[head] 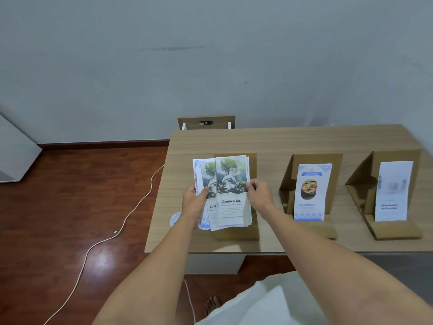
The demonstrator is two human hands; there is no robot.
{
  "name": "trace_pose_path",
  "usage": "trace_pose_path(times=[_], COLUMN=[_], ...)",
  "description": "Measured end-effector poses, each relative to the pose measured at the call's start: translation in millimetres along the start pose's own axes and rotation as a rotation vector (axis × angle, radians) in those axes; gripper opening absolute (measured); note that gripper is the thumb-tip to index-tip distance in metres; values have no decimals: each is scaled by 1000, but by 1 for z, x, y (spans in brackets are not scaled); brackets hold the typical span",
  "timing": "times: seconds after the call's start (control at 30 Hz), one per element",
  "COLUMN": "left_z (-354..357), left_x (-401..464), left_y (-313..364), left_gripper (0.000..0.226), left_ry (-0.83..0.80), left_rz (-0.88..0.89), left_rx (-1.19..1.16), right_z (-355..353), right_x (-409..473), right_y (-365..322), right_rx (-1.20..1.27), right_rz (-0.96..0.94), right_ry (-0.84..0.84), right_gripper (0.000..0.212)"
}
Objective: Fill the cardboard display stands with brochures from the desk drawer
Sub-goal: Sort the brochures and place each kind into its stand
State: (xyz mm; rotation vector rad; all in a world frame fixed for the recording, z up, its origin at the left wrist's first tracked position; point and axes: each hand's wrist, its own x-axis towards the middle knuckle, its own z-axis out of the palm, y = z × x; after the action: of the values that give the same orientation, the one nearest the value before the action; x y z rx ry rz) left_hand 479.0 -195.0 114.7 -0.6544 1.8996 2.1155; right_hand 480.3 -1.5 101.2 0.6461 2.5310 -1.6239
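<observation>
left hand (196,200): closed around fanned brochure stack (212,195), thumb on front
right hand (257,195): top brochure (232,191) pinched at right edge
stack position: held before leftmost display stand (253,165) on desk (269,141)

"Liceria & Co." on held brochure (232,195)

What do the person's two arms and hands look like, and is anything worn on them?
Both forearms are bare up to the frame edge, with no sleeves visible. The left hand and right hand wear no gloves; no watch, bracelet or ring is visible on them.
</observation>
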Motion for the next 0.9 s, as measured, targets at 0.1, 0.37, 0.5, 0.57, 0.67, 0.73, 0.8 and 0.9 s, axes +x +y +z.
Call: trace_pose_path(times=[0.1,0.37,0.5,0.57,0.67,0.73,0.8,0.9], left_z=[-6,-34,-49,-53,-57,-58,-58,-58], left_x=[5,14,21,23,24,25,26,24], left_y=[8,16,15,15,14,12,10,7], left_gripper=[13,11,17,22,24,23,23,16], left_ry=[9,84,98,100,106,109,103,119], left_rz=[25,90,71,70,67,62,53,33], left_rx=[-3,40,27,36,22,39,42,70], right_z=[-6,-9,0,4,10,13,15,18], right_x=[7,24,29,30,30,30,31,34], right_y=[-4,-9,-4,1,12,18,22,28], right_rx=[-17,-127,-152,-165,-184,-196,-200,-205], right_rz=[-8,-33,-36,-31,-7,1,7,12], right_ry=[22,43,33,31,26,37,55,68], right_gripper=[28,29,28,27,26,26,26,25])
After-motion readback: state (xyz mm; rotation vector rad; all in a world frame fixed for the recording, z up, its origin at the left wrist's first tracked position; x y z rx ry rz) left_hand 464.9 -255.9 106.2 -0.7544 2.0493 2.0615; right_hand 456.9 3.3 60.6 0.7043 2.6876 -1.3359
